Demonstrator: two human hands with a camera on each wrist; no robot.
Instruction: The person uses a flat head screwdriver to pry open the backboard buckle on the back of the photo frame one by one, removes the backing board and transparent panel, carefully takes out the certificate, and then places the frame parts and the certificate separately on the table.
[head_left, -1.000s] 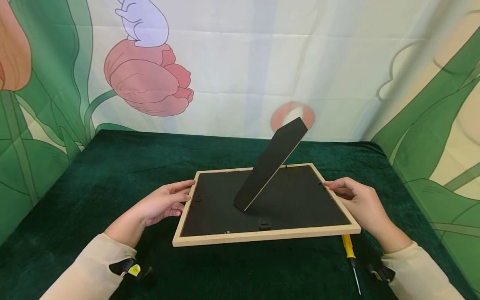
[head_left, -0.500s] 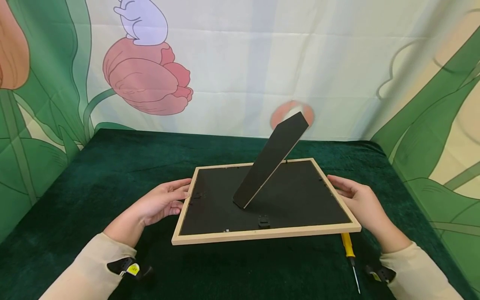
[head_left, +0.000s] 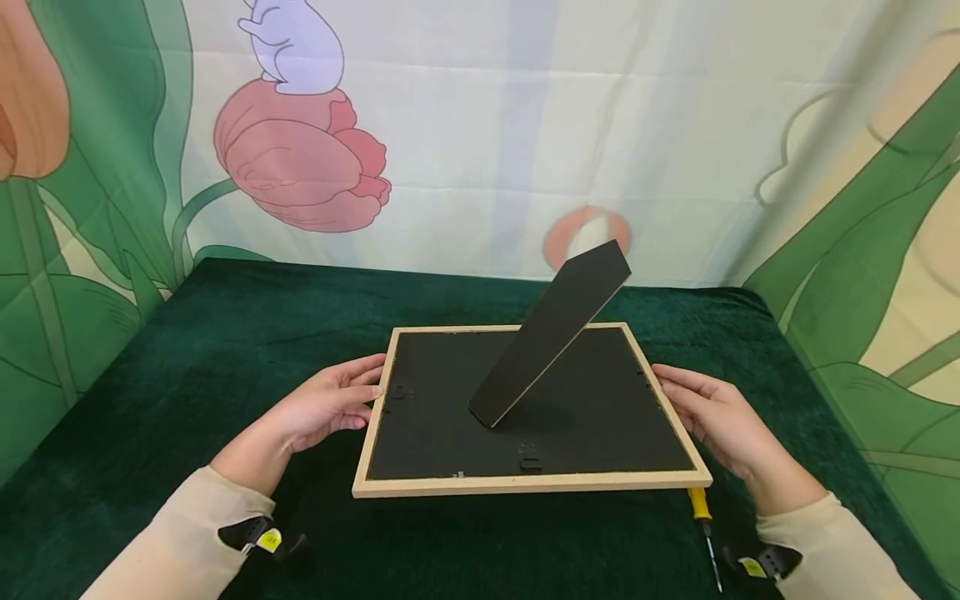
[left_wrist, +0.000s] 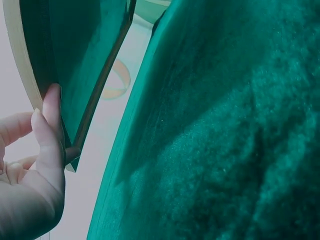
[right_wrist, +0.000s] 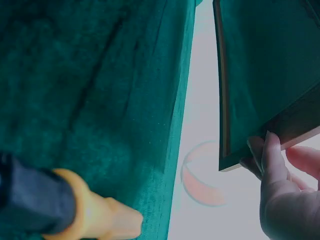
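Note:
A picture frame [head_left: 438, 433] with a pale wooden rim and black backing is held above the cloth, back side up. Its black easel leg [head_left: 553, 337] stands swung out, slanting up and to the right. My left hand [head_left: 324, 407] grips the left side, and the thumb and fingers pinch the rim in the left wrist view. On the right side, my right hand [head_left: 723, 419] pinches the opposite rim between thumb and fingers. Both wrist views catch the underside, where green shows like a reflection of the cloth. A yellow-handled screwdriver [head_left: 699, 505] lies partly under the frame's near right corner.
Dark green velvet cloth [head_left: 277, 308] covers the table. Behind it hangs a white curtain [head_left: 465, 150] printed with flowers and a rabbit. In the right wrist view the screwdriver's yellow handle [right_wrist: 100, 212] looms close to the camera.
The frame's near right corner has dropped, so its near edge looks more level. The easel leg has shifted slightly right. Both hands stay at the sides, and the screwdriver stays on the cloth.

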